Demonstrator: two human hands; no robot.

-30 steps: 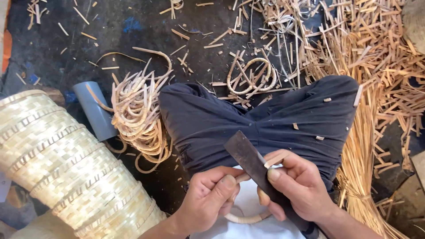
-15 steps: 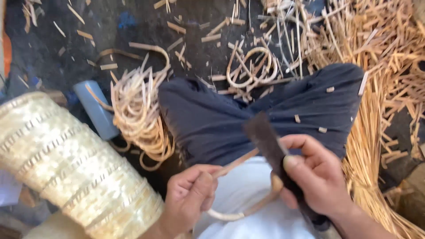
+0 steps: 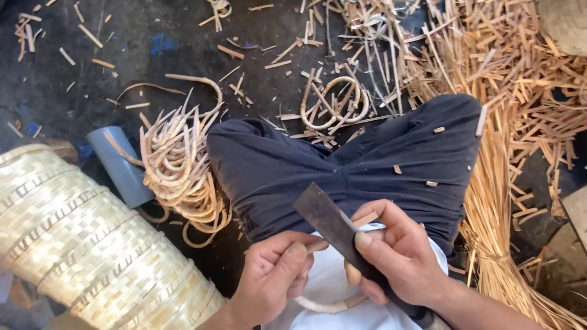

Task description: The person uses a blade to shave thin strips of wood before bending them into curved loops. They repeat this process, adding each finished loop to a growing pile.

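My right hand (image 3: pixel 400 256) grips a dark flat blade (image 3: pixel 323 215), its edge set against a thin curved cane strip (image 3: pixel 330 302). My left hand (image 3: pixel 275 278) pinches that strip just left of the blade. The strip loops down under both hands over my white shirt. Both hands rest above my lap, over dark trousers (image 3: pixel 342 165).
A stack of woven pale baskets (image 3: pixel 85 250) lies at the lower left, beside a grey pipe piece (image 3: pixel 119 165). A bundle of bent cane pieces (image 3: pixel 180 174) sits left of my knee. Cane rings (image 3: pixel 333 101), offcuts and long strips (image 3: pixel 507 201) cover the dark floor.
The blade has moved back down toward my left hand, and both hands have closed in together on the strip. The camera view has shifted slightly.
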